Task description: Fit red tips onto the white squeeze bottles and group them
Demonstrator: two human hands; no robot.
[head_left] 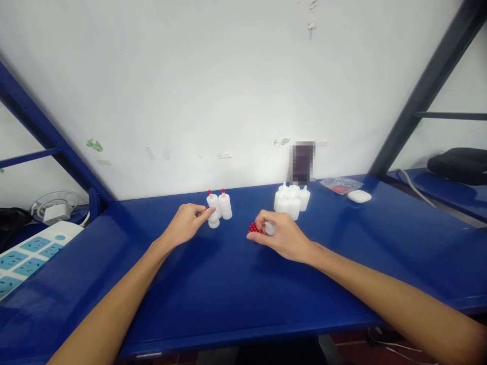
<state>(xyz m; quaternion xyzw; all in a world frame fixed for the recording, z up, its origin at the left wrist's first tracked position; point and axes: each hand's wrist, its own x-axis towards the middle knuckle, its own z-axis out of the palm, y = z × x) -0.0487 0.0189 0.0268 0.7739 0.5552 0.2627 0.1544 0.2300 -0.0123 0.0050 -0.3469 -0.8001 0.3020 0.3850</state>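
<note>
I saw a big white wall [228, 91] with small torn green bits [95, 145] stuck on it. A shiny blue table [213, 299] stood against it. A blue bar [38, 125] slanted on the left, a dark bar [428, 86] on the right.

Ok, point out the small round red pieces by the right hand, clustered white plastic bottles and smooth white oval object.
Small round red pieces [253, 228]: head view, pile's middle.
Clustered white plastic bottles [293, 207]: head view, a front bottle's body.
Smooth white oval object [359, 196]: head view, top.
</note>
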